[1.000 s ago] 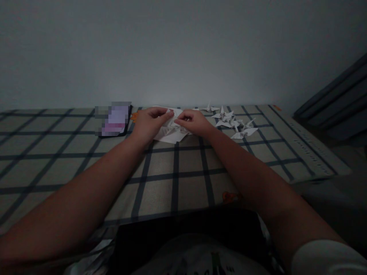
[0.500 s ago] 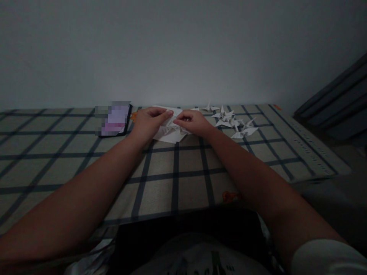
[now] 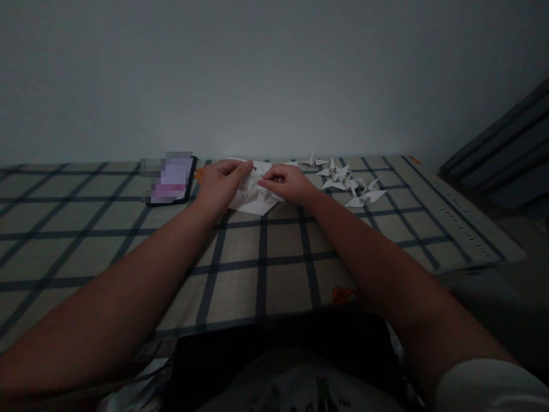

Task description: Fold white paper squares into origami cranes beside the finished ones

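Note:
A white sheet of paper [image 3: 253, 200], partly folded and creased, lies on the checked cloth [image 3: 266, 257] near the wall. My left hand [image 3: 221, 184] pinches its upper left part between thumb and fingers. My right hand [image 3: 286, 182] pinches it from the right, the fingertips of both hands almost meeting over the paper. Both forearms stretch out across the cloth.
Several small white folded paper cranes [image 3: 349, 184] lie to the right of my hands. A phone with a lit screen [image 3: 169, 178] rests to the left. A pale wall rises right behind. The cloth ends at the right, beside a dark striped object [image 3: 506, 154].
Both hands have shifted slightly up and left with the paper; the fingers have moved a little along the fold. Nothing else has moved.

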`<action>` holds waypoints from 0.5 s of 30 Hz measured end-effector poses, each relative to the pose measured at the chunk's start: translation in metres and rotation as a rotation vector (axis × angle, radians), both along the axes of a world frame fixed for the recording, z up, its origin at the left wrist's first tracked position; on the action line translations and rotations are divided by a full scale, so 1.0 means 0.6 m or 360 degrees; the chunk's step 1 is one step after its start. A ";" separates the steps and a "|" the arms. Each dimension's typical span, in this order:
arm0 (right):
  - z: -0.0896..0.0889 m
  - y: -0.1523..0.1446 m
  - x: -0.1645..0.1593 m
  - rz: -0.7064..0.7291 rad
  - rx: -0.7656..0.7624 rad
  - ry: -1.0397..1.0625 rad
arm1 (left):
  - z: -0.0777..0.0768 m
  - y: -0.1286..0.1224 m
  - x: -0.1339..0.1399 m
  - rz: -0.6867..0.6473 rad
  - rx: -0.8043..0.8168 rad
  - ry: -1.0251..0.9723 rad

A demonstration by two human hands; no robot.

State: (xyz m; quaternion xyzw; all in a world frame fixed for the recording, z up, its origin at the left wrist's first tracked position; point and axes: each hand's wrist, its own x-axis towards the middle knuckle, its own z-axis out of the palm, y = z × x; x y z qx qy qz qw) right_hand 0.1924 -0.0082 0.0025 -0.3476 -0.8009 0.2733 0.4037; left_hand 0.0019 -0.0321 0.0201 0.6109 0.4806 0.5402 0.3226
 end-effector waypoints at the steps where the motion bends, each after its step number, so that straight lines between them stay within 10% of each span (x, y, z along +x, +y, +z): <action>1: 0.001 -0.001 0.000 0.0002 0.0004 -0.0006 | 0.001 -0.001 0.000 -0.0011 0.0009 -0.0008; 15: 0.014 -0.002 0.006 -0.0352 0.0352 0.0056 | -0.017 0.009 0.009 -0.0554 -0.0425 -0.0313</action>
